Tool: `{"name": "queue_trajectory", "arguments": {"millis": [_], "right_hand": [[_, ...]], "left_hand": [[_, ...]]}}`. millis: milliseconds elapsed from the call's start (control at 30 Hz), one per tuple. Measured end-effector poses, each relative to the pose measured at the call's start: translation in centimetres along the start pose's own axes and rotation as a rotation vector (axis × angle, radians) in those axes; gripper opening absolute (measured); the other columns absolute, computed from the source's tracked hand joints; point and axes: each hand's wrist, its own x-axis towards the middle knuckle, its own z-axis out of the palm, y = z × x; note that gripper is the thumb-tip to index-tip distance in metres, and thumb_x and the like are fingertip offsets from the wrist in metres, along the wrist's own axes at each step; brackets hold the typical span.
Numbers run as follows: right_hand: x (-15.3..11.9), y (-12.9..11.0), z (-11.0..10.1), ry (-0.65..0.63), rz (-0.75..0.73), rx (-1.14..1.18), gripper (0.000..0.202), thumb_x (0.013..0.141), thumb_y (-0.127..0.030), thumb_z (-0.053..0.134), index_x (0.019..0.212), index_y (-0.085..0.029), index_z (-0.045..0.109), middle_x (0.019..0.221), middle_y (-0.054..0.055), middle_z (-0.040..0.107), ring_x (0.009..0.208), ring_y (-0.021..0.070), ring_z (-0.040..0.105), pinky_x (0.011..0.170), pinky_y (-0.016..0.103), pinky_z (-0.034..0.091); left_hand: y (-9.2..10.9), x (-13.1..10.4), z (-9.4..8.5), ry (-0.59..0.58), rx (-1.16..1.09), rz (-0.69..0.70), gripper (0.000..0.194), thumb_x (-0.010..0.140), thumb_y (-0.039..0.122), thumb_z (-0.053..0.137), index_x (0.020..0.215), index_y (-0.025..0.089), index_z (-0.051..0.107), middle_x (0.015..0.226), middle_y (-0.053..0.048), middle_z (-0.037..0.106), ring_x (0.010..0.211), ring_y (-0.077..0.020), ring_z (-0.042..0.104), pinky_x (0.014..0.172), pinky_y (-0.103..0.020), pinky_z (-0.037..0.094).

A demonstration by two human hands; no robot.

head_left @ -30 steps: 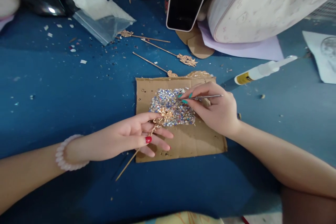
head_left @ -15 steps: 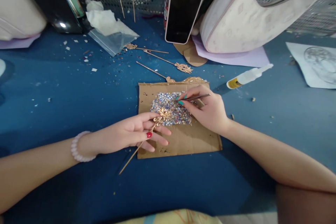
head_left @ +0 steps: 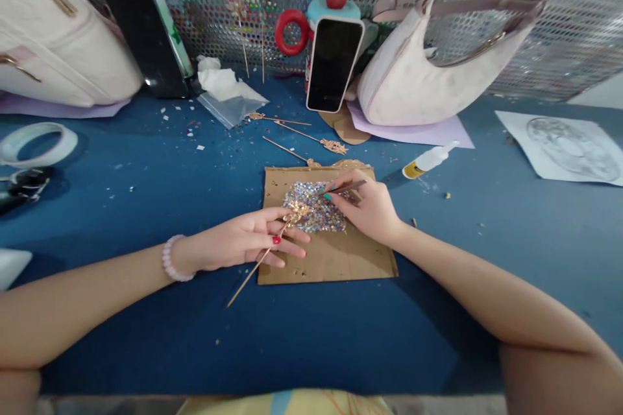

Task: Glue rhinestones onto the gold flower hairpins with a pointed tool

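Observation:
My left hand (head_left: 243, 240) grips a gold hairpin (head_left: 250, 274) between thumb and fingers, its long stem slanting down toward me. The ornate head of the pin lies over the left edge of a patch of glittering rhinestones (head_left: 324, 217). These small multicoloured stones are spread on a piece of cardboard (head_left: 341, 259) on the blue table. In a pinch, my right hand (head_left: 372, 207) holds dark tweezers (head_left: 349, 187), whose tips point left at the stones. The tips themselves are too small to make out clearly.
Behind the cardboard lie several more gold hairpins (head_left: 333, 146). A glue bottle (head_left: 428, 160) rests to the right, near a printed sheet (head_left: 559, 146). A phone (head_left: 335, 65), a white handbag (head_left: 409, 84) and a backpack (head_left: 63, 45) stand at the back. A tape roll (head_left: 39, 144) is at left.
The head camera view has tilted up and widened, so more of the back wall and left side shows. Both hands keep their holds, with little movement over the stones.

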Motion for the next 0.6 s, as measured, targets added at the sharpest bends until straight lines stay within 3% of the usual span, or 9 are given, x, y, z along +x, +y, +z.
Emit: {"name": "queue_trajectory", "arguments": {"millis": [333,600], "right_hand": [[0.01,-0.22,-0.11,-0.043,-0.009,-0.003,0.002,0.087,-0.024,0.063,0.089,-0.023,0.063,0.088,0.001,0.077,0.078,0.0151,0.071,0.070,0.030,0.052],[-0.07,-0.07,-0.12,-0.052,-0.014,-0.015,0.004,0.087,-0.021,0.063,0.090,-0.024,0.064,0.091,0.001,0.077,0.087,0.0172,0.073,0.078,0.032,0.054]], "left_hand": [[0.09,-0.12,-0.10,-0.030,-0.028,0.007,0.044,0.096,0.013,0.063,0.137,0.023,0.051,0.132,-0.015,0.067,0.112,-0.0229,0.072,0.084,-0.029,0.059],[0.05,-0.14,-0.10,-0.030,-0.014,-0.015,0.049,0.096,0.017,0.066,0.140,0.025,0.047,0.130,-0.013,0.067,0.111,-0.0215,0.072,0.084,-0.029,0.058]]}}
